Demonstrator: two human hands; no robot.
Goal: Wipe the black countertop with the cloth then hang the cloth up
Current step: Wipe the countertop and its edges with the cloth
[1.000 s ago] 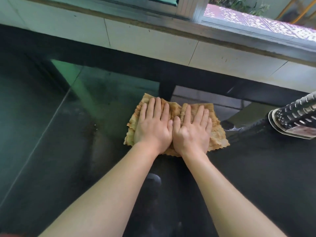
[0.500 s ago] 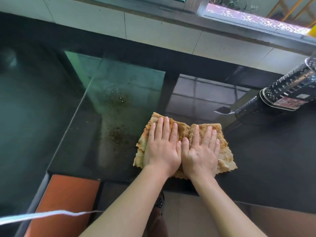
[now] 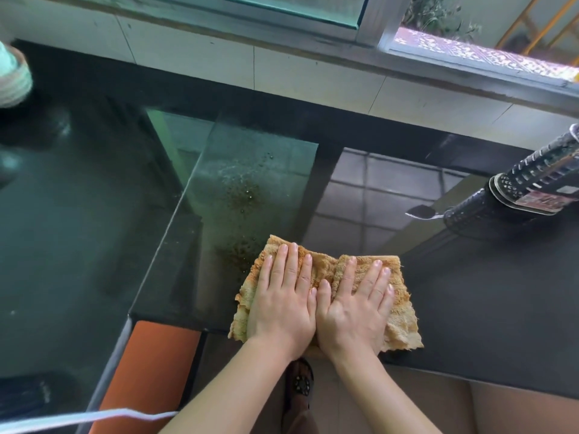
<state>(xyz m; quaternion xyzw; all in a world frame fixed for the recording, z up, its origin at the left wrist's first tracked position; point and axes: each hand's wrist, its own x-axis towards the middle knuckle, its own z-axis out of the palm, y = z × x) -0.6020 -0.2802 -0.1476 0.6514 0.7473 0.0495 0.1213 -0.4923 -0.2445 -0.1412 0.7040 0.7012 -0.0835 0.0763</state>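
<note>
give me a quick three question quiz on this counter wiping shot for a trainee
1. True or false: both hands lie flat on the cloth.
2. Where do the brown specks sit relative to the cloth: (a) beyond it, toward the wall, (b) to its right, (c) under the black perforated holder?
3. Which part of the cloth reaches the countertop's near edge?

Key
1. True: the left hand and the right hand press down side by side, fingers spread.
2. (a), with some more specks just at the cloth's far left corner.
3. Its near edge, below the wrists, which looks to hang slightly past the edge.
</note>
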